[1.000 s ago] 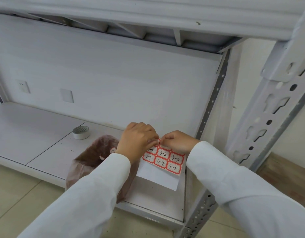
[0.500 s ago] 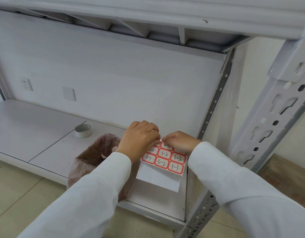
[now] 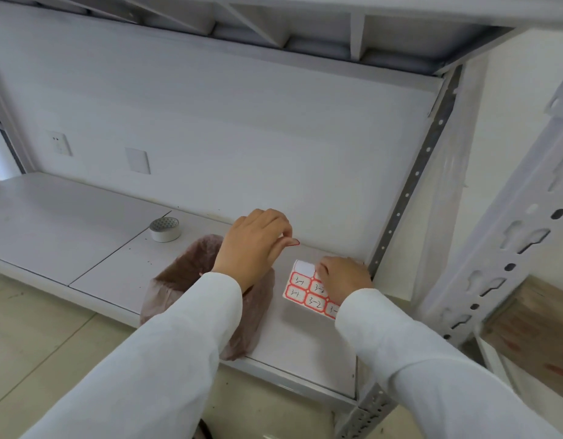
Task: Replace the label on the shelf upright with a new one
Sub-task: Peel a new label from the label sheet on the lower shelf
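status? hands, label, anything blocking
Left hand pinches peeled label, lifted off sheet. Right hand presses label sheet on shelf; top-left slot bare. Upright at right, path open; bag below left wrist.

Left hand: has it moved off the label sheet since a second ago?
Yes. The left hand has lifted up and left, away from the label sheet on the shelf board, pinching a peeled red-bordered label. The right hand holds the sheet down.
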Tool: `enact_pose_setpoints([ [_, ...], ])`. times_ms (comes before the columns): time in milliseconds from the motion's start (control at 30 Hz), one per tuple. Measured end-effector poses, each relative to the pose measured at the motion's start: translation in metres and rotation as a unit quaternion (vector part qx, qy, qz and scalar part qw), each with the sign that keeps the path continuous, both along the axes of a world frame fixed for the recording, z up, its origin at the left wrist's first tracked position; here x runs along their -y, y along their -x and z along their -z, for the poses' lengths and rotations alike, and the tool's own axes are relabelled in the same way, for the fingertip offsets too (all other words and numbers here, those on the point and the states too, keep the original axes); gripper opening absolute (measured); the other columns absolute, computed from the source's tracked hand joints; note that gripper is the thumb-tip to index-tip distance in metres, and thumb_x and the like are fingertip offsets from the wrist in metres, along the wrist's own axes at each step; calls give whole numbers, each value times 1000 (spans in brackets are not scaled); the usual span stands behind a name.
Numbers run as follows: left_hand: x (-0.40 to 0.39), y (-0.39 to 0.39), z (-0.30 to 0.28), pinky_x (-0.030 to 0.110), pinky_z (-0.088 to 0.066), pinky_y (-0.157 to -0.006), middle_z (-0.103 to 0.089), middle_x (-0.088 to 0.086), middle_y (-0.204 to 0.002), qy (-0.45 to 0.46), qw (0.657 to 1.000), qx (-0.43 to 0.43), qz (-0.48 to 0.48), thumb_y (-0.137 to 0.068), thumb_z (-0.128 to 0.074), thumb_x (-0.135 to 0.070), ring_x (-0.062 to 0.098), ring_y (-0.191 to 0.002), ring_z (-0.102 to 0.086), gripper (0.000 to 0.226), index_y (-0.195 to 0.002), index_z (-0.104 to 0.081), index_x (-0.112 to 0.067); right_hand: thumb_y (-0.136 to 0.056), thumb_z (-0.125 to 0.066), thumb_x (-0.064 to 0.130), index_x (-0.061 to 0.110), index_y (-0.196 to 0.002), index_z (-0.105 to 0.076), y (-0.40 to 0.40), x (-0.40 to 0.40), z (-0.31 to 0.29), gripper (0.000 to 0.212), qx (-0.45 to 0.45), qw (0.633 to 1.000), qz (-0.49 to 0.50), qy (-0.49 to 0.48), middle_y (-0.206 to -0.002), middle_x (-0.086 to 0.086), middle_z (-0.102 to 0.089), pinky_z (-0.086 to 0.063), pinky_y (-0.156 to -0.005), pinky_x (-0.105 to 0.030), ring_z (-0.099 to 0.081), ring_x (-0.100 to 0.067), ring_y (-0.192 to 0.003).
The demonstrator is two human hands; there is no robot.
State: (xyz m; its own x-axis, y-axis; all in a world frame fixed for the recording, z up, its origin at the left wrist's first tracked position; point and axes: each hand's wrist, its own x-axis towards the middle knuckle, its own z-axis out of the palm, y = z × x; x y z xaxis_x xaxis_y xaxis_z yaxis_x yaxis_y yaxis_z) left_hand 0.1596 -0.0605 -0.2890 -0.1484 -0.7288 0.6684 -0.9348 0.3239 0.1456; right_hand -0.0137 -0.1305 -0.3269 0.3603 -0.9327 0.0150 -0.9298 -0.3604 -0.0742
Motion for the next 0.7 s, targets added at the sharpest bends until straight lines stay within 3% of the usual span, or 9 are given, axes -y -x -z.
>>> enact_pose_setpoints([
  [67,1,-4,3,35,-50,-66,-66,-2,-90,-3,1000,-2,-4,-86,-47,-43,23,-79,-60,31,-79,-63,-17,-97,-31,27,19,-90,-57,-2,-6,14,29,-31,996,-41,73,-91,-1,-63,-41,-75,-34,-56,-22,-85],
  [133,1,-8,6,34,-48,-67,-66,-3,-89,-5,1000,-4,-10,-86,-48,-43,22,-79,-59,30,-79,-62,-18,-96,-35,29,20,-95,-59,0,-12,35,26,-32,995,-65,71,-96,-1,-64,-42,-79,-33,-56,-22,-89],
  [233,3,-11,11,32,-46,-68,-65,-5,-88,-10,1000,-11,-12,-86,-50,-42,21,-77,-57,27,-78,-61,-19,-94,-38,32,24,-115,-52,3,-17,80,27,-75,993,-72,-56,-116,-2,-59,-42,-85,-37,-53,-24,-105],
  [333,5,-12,14,30,-42,-69,-65,-4,-87,-22,1000,-9,-6,-86,-49,-43,21,-78,-57,29,-78,-62,-18,-94,-39,38,24,-129,-40,4,-22,120,38,-155,952,-37,-262,-123,-2,-52,-46,-89,-35,-54,-20,-104],
  [500,10,-10,18,28,-37,-73,-65,-4,-91,-35,999,-16,-4,-87,-58,-39,20,-83,-55,23,-80,-62,-18,-91,-47,38,27,-143,-16,7,-21,145,61,-186,941,-27,-282,-145,1,-28,-45,-94,-38,-48,-22,-117],
  [600,11,-6,17,25,-32,-74,-64,-4,-93,-61,998,-15,-5,-88,-58,-40,19,-86,-55,23,-84,-63,-18,-93,-42,37,24,-136,-32,4,-11,137,46,-149,947,-28,-283,-129,0,-47,-46,-87,-34,-54,-21,-110],
  [700,14,-3,15,26,-32,-75,-67,-4,-93,-122,993,-9,-6,-89,-56,-41,18,-90,-55,24,-89,-63,-18,-93,-40,30,25,-131,-45,1,-3,109,39,-11,971,11,-239,-132,3,-51,-43,-91,-33,-53,-20,-114],
])
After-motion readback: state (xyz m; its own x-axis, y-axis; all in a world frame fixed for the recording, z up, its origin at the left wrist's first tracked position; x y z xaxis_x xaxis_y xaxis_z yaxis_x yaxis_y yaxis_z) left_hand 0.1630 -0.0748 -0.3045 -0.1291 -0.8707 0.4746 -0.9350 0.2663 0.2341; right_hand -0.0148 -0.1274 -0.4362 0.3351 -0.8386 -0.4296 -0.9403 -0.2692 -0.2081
